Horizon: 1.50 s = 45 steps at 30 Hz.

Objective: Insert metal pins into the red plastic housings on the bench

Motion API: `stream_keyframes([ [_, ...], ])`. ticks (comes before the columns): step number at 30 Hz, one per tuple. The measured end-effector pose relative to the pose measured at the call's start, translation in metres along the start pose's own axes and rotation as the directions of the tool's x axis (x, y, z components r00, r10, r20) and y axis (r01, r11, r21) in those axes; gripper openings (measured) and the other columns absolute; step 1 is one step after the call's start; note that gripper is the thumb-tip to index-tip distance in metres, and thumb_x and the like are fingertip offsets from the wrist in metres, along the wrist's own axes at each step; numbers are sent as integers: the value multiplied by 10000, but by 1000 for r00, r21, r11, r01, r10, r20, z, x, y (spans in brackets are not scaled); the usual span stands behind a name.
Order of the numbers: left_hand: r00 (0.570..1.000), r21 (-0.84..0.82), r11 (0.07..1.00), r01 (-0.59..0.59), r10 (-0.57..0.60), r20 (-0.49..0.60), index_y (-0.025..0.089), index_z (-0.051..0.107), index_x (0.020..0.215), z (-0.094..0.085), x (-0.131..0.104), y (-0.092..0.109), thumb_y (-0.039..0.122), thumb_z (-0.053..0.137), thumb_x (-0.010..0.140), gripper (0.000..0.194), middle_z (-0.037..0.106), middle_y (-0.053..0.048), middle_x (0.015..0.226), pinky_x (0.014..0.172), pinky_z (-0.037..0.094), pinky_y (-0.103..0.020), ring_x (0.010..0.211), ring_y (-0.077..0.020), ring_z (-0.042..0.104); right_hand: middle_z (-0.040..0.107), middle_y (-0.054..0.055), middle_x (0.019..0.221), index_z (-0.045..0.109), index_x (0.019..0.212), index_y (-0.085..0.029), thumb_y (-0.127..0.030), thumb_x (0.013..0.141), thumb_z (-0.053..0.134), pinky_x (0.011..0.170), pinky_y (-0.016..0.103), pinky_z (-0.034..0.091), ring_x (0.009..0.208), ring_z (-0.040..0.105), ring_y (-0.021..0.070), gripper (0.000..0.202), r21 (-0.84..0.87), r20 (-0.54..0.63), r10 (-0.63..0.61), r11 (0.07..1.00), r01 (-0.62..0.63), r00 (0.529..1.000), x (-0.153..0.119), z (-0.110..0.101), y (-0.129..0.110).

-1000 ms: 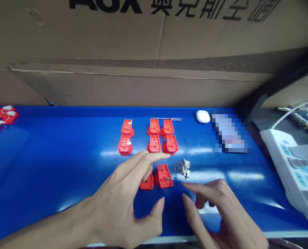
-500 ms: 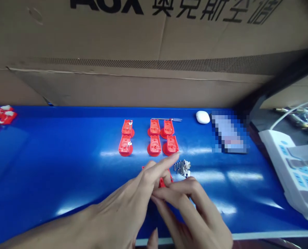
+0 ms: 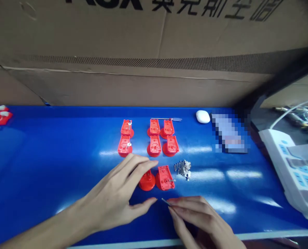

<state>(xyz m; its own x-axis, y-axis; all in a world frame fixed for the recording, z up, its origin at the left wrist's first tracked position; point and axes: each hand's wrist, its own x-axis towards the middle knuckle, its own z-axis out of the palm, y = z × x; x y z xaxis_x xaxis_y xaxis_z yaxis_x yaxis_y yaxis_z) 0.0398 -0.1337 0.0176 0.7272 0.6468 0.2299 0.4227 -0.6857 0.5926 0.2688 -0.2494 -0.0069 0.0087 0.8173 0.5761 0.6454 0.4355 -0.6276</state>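
Note:
My left hand [image 3: 120,190] is held open, thumb apart from the fingers, beside and partly over a red plastic part [image 3: 148,183] with a round base. To its right stands another red plastic part [image 3: 164,178] with a small metal piece [image 3: 171,180] at its right side. My right hand [image 3: 197,214] pinches a thin, dark metal rod [image 3: 166,202] between thumb and fingertips, in front of that part. The rod's other end is hidden in the fingers. A small pile of springs and white pieces [image 3: 183,169] lies just beyond my right hand.
Several red parts [image 3: 155,145] stand in rows farther back; the two on the left [image 3: 124,145] bear small white pieces. Behind them lies a screwdriver [image 3: 173,119]. A white case [image 3: 203,117], a pixelated phone-like object [image 3: 229,133] and a power strip [image 3: 294,169] are rightward. A cardboard box [image 3: 117,86] stands behind.
My hands have drawn apart from their contact over the red part. The left has opened and shifted left; the right has moved slightly down and right, and the rod is now visible in it.

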Motion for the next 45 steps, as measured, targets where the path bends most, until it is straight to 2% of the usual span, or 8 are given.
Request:
stream_keyframes([
  [11, 996, 21, 1000, -4, 6, -93, 208, 576, 1509, 3, 2, -8, 196, 758, 1034, 508, 653, -113, 1456, 1194, 559, -413, 1352, -250, 642, 846, 48, 923, 754, 1168, -190, -1, 907, 791, 797, 293, 712, 842, 844, 200, 324, -40, 11, -33, 999, 33, 999, 2, 2, 2],
  [19, 995, 6, 999, 40, -39, -96, 237, 558, 1535, 10, -2, -18, 88, 608, 1097, 465, 680, -102, 1435, 1159, 567, -396, 1314, -227, 683, 822, 39, 870, 760, 1128, -171, 14, 914, 752, 731, 269, 694, 766, 814, 175, 282, -2, 5, -33, 999, 33, 999, 13, 5, -2],
  [22, 988, -22, 998, 52, -55, -144, 246, 596, 1504, 10, -4, -15, 62, 584, 1086, 457, 702, -88, 1405, 1120, 576, -362, 1269, -208, 709, 813, 44, 867, 756, 1125, -163, 35, 908, 748, 717, 280, 686, 763, 802, 175, 294, 9, -16, -31, 999, 32, 999, 13, 6, -3],
  [27, 944, -149, 962, 227, -255, -207, 278, 724, 1377, 3, 0, -3, 160, 676, 1055, 346, 780, -36, 1259, 994, 611, -343, 1121, -202, 758, 803, 53, 883, 758, 1116, -145, 54, 903, 741, 715, 281, 675, 784, 790, 172, 293, 38, -28, -21, 999, 22, 999, 9, 9, -4],
  [32, 879, -322, 861, 393, -455, -143, 292, 823, 1263, -2, 3, -2, 268, 744, 1014, 262, 819, -19, 1122, 837, 627, -326, 962, -199, 774, 792, 44, 869, 775, 1088, -151, 38, 911, 747, 705, 290, 662, 790, 781, 175, 260, 27, -143, 12, 1000, -8, 990, 0, 19, -2],
  [35, 843, -422, 777, 468, -536, -51, 295, 828, 1294, 0, 4, -3, 319, 738, 1021, 288, 818, -35, 1180, 842, 646, -340, 1013, -225, 783, 791, 57, 877, 784, 1089, -144, 33, 922, 750, 711, 296, 658, 800, 781, 180, 246, 32, -131, 6, 999, -2, 991, -5, 22, -1],
  [40, 818, -552, 650, 522, -565, 109, 276, 816, 1346, 0, 6, 0, 401, 704, 1049, 341, 820, -59, 1200, 888, 667, -382, 1081, -265, 782, 789, 50, 864, 779, 1102, -169, 5, 940, 743, 694, 304, 660, 790, 782, 188, 240, 18, -135, 13, 1000, -11, 991, -5, 21, -2],
  [45, 814, -600, 614, 514, -570, 114, 274, 842, 1283, -1, 7, 1, 317, 760, 991, 306, 835, -47, 1177, 985, 665, -401, 1134, -271, 793, 794, 51, 878, 766, 1139, -163, 24, 939, 734, 701, 307, 659, 781, 779, 181, 276, 15, -100, -9, 1000, 10, 995, -4, 20, -3],
])
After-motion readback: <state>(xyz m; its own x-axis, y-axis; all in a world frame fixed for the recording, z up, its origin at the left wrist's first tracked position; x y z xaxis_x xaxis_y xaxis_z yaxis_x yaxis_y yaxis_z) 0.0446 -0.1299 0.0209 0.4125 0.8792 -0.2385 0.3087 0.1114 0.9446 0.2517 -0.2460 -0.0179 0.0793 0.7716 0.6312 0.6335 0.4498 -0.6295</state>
